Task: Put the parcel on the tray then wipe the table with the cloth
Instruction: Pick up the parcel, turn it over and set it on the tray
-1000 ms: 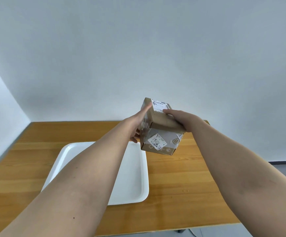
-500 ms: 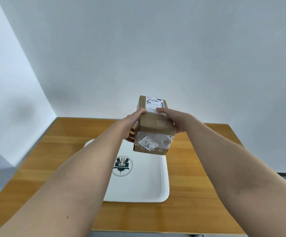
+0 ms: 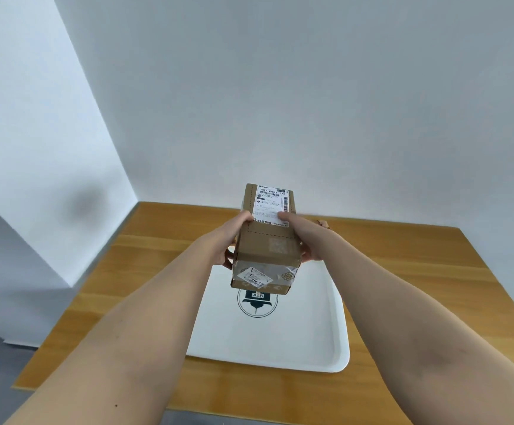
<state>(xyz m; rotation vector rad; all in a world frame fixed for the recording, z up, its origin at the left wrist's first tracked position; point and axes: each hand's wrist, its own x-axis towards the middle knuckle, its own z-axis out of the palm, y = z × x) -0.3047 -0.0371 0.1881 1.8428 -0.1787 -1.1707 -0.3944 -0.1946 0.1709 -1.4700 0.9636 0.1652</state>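
Clamping the parcel (image 3: 266, 240) between my left hand (image 3: 231, 240) at nine o'clock and my right hand (image 3: 306, 237) at three, I hold it above the white tray (image 3: 311, 332) on the table (image 3: 403, 271).

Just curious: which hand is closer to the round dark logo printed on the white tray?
Left, narrowly. The left hand holds the parcel up and left of the logo; the right hand is farther up and right.
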